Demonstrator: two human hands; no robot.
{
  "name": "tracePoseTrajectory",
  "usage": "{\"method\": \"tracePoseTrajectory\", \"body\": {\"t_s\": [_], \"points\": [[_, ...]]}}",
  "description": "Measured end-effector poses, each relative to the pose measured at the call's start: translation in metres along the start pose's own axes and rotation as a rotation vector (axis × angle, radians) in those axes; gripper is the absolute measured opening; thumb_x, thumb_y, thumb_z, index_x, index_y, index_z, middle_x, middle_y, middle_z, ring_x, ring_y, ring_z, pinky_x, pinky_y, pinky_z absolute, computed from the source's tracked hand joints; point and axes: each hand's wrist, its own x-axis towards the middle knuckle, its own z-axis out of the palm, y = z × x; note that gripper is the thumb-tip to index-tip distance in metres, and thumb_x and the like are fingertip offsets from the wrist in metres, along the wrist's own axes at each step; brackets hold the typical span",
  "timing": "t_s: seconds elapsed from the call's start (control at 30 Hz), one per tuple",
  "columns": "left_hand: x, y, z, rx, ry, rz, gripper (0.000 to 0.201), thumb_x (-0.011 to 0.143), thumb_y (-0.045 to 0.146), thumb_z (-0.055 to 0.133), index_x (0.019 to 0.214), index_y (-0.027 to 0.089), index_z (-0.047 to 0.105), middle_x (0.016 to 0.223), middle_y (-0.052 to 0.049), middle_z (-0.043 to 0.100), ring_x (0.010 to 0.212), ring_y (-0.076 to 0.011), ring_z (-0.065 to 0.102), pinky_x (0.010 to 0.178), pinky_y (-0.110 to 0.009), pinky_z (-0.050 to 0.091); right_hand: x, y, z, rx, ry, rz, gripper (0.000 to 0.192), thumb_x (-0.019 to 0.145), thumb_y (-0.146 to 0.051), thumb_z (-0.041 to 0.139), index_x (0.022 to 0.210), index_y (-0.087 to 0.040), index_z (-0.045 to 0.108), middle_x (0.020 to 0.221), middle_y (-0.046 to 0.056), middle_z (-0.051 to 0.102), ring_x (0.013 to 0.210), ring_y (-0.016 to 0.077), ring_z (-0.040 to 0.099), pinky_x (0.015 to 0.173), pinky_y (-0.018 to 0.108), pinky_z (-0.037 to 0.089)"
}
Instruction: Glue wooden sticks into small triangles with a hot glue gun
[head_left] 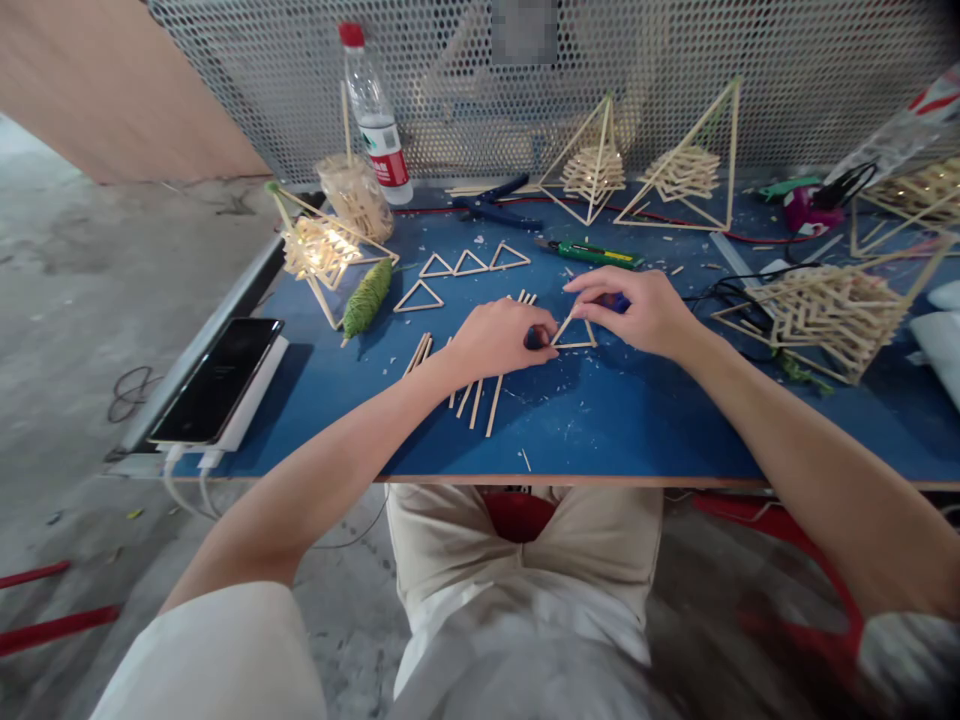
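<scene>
A small triangle of thin wooden sticks [577, 345] lies on the blue tabletop between my hands. My left hand [504, 335] is closed, its thumb and fingertips at the triangle's lower left corner. My right hand [626, 305] pinches near the top of the triangle, at its left stick. Several loose wooden sticks [491, 405] lie under and beside my left hand. Beyond it stand more finished-looking stick triangles [471, 263], with one single triangle [418, 296] in front of that row. Whether the corners are joined at my fingertips is hidden.
Around the blue table [337, 420] are a green twine bundle [367, 298], phone [217, 380], bottle [379, 130], jar of sticks [356, 195], blue pliers [502, 205] and green-handled cutter [589, 252]. Stick pyramids [592, 170] stand at the back; a larger stick structure [832, 315] sits right.
</scene>
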Motion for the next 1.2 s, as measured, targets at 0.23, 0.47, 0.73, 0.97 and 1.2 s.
{"method": "tracePoseTrajectory", "body": {"t_s": [0.23, 0.47, 0.73, 0.97, 1.2], "points": [[0.001, -0.005, -0.005, -0.102, 0.095, -0.068, 0.013, 0.088, 0.029, 0.077, 0.099, 0.029, 0.085, 0.089, -0.001, 0.084, 0.080, -0.0207, 0.075, 0.072, -0.033, 0.052, -0.001, -0.002, 0.004, 0.157, 0.085, 0.072, 0.029, 0.098, -0.048, 0.079, 0.119, -0.028, 0.084, 0.104, 0.007, 0.087, 0.091, 0.0288, 0.082, 0.087, 0.049, 0.069], [0.006, -0.018, -0.009, -0.360, 0.286, -0.118, 0.015, 0.095, 0.037, 0.078, 0.100, 0.024, 0.084, 0.094, -0.004, 0.084, 0.070, -0.0153, 0.065, 0.072, -0.033, 0.054, 0.001, -0.003, 0.001, 0.213, 0.111, 0.167, 0.056, 0.093, -0.050, 0.084, 0.142, -0.026, 0.072, 0.105, 0.009, 0.087, 0.088, 0.0290, 0.082, 0.080, 0.048, 0.069], [0.006, -0.014, -0.010, -0.379, 0.339, -0.137, 0.017, 0.099, 0.038, 0.078, 0.103, 0.022, 0.083, 0.099, -0.006, 0.085, 0.071, -0.0143, 0.067, 0.072, -0.031, 0.058, 0.002, -0.011, 0.001, 0.213, 0.007, 0.213, 0.037, 0.096, -0.061, 0.079, 0.098, -0.025, 0.086, 0.084, 0.008, 0.085, 0.072, 0.0260, 0.079, 0.069, 0.044, 0.067], [0.004, -0.015, -0.010, -0.370, 0.421, -0.127, 0.034, 0.104, 0.051, 0.074, 0.120, 0.024, 0.084, 0.110, -0.007, 0.088, 0.089, -0.0182, 0.078, 0.079, -0.031, 0.060, 0.000, -0.007, 0.000, 0.051, 0.088, 0.147, 0.035, 0.100, -0.062, 0.074, 0.098, -0.029, 0.085, 0.081, 0.005, 0.083, 0.069, 0.0253, 0.075, 0.066, 0.043, 0.062], [0.003, -0.012, -0.012, -0.369, 0.426, -0.125, 0.040, 0.106, 0.060, 0.070, 0.115, 0.026, 0.089, 0.110, -0.008, 0.088, 0.091, -0.0216, 0.077, 0.074, -0.035, 0.058, -0.002, -0.006, 0.000, -0.092, 0.040, 0.070, 0.027, 0.100, -0.056, 0.073, 0.097, -0.032, 0.086, 0.085, 0.005, 0.082, 0.077, 0.0270, 0.073, 0.075, 0.047, 0.058]]}}
